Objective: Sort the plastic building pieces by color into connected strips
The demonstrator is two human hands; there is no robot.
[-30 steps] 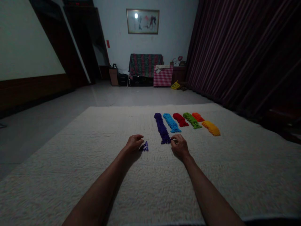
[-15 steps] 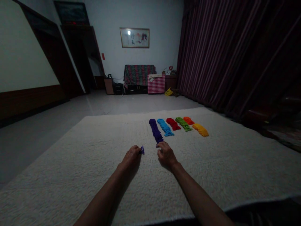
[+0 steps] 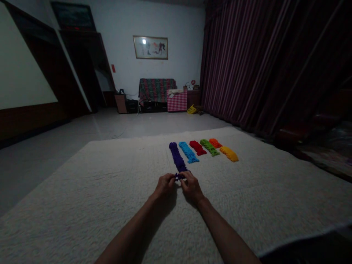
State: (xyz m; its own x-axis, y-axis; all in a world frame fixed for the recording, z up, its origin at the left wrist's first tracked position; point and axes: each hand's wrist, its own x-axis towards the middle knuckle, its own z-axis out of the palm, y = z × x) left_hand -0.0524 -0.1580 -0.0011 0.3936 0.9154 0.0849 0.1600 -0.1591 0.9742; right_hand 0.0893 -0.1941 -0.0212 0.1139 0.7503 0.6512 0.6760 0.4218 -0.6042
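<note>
A small purple piece (image 3: pixel 179 176) is pinched between my left hand (image 3: pixel 164 184) and my right hand (image 3: pixel 191 187), which meet over the white rug (image 3: pixel 82 198). Just beyond my fingers lies the near end of a long purple strip (image 3: pixel 176 157) of small pieces. Beside it, in a row to the right, lie a blue strip (image 3: pixel 188 151), a red one (image 3: pixel 197 147), a green one (image 3: pixel 209 147), an orange one (image 3: pixel 215 142) and a yellow one (image 3: pixel 229 153).
Dark striped curtains (image 3: pixel 261 62) hang along the right. Grey floor (image 3: pixel 115 123) lies beyond the rug. At the far wall stand a draped sofa (image 3: pixel 155 90), a checked box (image 3: pixel 177 101) and a framed picture (image 3: pixel 150 47).
My left hand carried the purple piece rightward and my right hand came back from the strip's end; both now meet on the piece. The view shifted right.
</note>
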